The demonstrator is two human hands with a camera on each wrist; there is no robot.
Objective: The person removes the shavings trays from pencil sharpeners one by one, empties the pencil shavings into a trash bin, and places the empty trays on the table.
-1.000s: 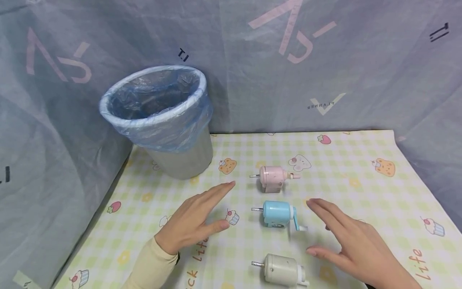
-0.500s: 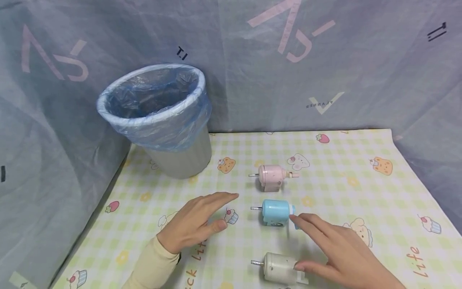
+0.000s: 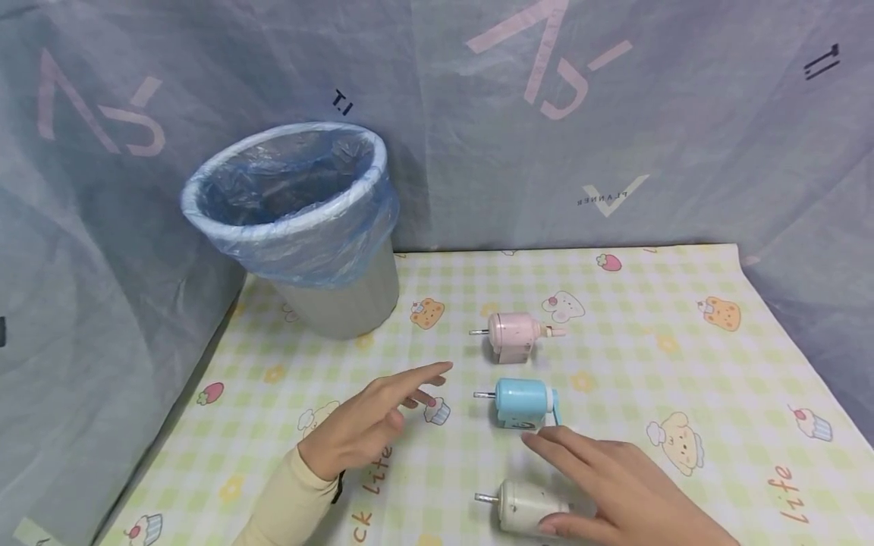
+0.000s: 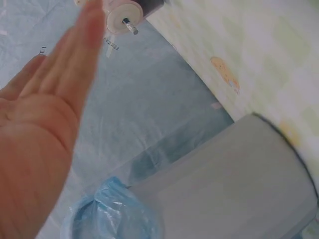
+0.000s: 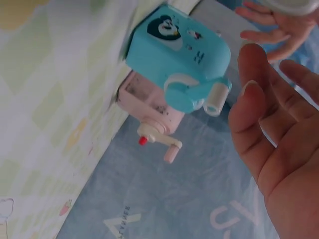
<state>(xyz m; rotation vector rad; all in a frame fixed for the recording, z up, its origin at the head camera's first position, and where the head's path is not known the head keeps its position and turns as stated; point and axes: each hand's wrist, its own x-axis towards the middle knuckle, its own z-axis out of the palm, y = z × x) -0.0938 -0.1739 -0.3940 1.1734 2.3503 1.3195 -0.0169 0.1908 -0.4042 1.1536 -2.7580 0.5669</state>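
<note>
Perhaps the right hand (image 3: 614, 485), fingers loose like the left hand's (image 3: 362, 428), is hovering close enough to topple the blue pencil sharpener (image 3: 521, 399).

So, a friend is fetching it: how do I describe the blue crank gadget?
Find the lined bin, back left on the cloth. Nearer you and to its right, the blue gadget stands between the pink one and the pale one. Of the three, it alone is blue.

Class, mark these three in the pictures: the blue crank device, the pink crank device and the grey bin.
Blue crank device (image 5: 184, 54), right wrist view: on its main body.
Pink crank device (image 3: 512, 331), head view: on its rounded body.
Grey bin (image 4: 232, 177), left wrist view: on its side wall.
</note>
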